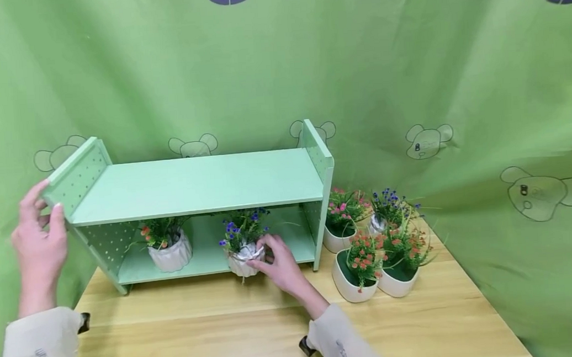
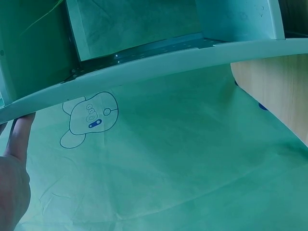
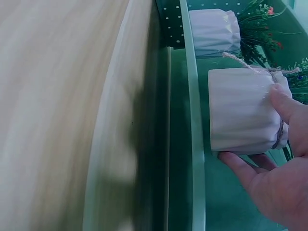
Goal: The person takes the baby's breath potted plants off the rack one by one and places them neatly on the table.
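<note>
At the lower board [image 1: 207,268] of the green shelf [image 1: 201,181], near its front edge: right hand [image 1: 284,264] grips a white pot [image 1: 239,267] of blue flowers [image 1: 230,232], thumb on one side, fingers on the other. Right wrist view shows twine [image 3: 280,132] tied round the pot near its flower end, thumb beside it. Can't tell if the pot's base touches the board. Left hand [image 1: 41,234] holds the front edge of the shelf's left side panel [image 1: 78,173] up near the top corner, fingers bent, thumb up alongside. Further left on the lower board: second white pot [image 1: 171,255], upright, orange-red flowers, apart from the gripped one. Just right of the shelf, on the wooden table [image 1: 202,339], four more plants bunched close: pink flowers [image 1: 339,208] at the back left, blue ones [image 1: 389,199] back right, two smooth white planters [image 1: 354,281] with orange-red flowers in front. Both sleeves [image 1: 347,343] pale, with dark writing. Behind it all, green curtain [image 1: 239,76] with outlined animal heads and purple shapes along the top.
</note>
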Demonstrator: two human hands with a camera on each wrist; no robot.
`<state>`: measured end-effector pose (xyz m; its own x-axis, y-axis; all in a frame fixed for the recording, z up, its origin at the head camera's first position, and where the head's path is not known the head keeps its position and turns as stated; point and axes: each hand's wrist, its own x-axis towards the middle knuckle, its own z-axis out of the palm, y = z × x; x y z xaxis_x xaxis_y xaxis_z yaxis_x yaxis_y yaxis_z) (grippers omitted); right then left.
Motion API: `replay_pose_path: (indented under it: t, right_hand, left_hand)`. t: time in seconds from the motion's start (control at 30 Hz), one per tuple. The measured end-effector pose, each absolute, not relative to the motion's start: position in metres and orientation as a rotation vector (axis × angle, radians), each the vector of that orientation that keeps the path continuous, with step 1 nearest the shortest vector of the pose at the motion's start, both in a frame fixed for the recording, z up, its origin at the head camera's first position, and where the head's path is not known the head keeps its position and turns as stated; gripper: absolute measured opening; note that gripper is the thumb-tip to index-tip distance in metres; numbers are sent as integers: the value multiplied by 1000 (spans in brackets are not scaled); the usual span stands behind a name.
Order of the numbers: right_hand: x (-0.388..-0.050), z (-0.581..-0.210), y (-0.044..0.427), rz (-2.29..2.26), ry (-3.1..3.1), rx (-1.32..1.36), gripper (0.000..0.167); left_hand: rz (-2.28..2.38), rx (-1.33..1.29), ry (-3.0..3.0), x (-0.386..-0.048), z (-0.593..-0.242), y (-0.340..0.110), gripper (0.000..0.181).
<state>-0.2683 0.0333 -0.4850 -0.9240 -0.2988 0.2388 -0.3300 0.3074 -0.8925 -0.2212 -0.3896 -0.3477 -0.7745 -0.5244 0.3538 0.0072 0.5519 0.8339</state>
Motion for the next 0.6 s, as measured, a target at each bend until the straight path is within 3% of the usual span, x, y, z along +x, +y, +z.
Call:
replay_pose_path:
  t: [0.6]
  right_hand:
    - [-230, -488, 80, 1702, -2524, 578, 28]
  left_hand:
    - [-1222, 412, -2171, -224, -349, -385, 54]
